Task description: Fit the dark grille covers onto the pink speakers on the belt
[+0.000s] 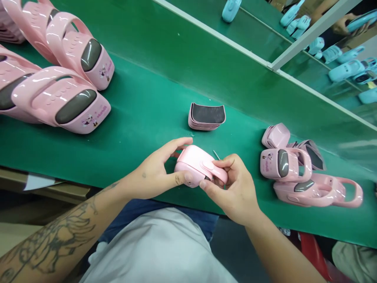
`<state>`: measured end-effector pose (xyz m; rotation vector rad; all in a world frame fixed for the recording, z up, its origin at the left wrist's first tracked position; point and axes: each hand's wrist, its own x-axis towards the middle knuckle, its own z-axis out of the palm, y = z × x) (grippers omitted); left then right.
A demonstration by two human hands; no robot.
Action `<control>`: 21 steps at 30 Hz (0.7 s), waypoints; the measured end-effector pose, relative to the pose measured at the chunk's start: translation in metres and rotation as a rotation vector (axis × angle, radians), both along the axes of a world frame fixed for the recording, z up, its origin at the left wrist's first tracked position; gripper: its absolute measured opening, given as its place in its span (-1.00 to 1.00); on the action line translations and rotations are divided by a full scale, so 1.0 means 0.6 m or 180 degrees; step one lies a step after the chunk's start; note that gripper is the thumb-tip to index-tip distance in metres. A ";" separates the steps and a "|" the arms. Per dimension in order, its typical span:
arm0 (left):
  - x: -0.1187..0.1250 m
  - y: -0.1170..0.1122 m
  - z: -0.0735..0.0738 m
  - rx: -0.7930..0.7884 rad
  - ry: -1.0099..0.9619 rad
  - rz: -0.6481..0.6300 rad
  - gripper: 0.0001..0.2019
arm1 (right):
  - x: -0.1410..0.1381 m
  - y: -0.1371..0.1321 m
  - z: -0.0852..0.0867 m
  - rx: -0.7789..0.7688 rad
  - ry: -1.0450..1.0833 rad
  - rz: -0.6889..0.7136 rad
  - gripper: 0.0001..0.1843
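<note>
Pale grey shirt fabric fills the lower frame, and a tattooed left forearm reaches out past it. Above a green conveyor belt, the left hand and right hand both grip a small pink moulded plastic piece, probably a slipper, with fingers curled closed around it. A thin metal pin lies just beyond the right hand. A stack of curved pink-and-black insoles sits ahead, with large pink slippers to the left and smaller pink slippers to the right.
</note>
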<state>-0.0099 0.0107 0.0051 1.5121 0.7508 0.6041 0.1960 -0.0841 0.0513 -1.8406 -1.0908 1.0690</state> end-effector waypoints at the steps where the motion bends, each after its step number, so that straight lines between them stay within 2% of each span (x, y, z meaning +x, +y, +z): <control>1: 0.002 0.000 -0.003 -0.0085 -0.0114 0.0005 -0.20 | 0.000 -0.001 -0.001 0.0003 0.0008 -0.0009 -0.55; 4: 0.009 -0.009 -0.010 -0.0174 -0.0357 0.0108 -0.30 | 0.002 -0.006 -0.004 0.0029 -0.0065 0.0005 -0.55; 9: 0.014 -0.025 -0.014 -0.0156 -0.0420 0.0368 -0.27 | 0.017 -0.014 -0.011 0.0093 -0.0254 0.0219 -0.53; 13: 0.017 -0.031 -0.011 -0.0096 -0.0227 0.0470 -0.25 | 0.026 -0.016 -0.016 0.0075 -0.0279 0.0157 -0.46; 18: 0.024 -0.039 -0.006 -0.0204 -0.0261 0.0642 -0.32 | 0.022 -0.016 -0.012 0.0096 -0.0335 0.0068 -0.51; 21: 0.027 -0.044 -0.008 -0.0221 -0.0304 0.0721 -0.34 | 0.018 -0.020 -0.019 0.0216 -0.0340 0.0060 -0.52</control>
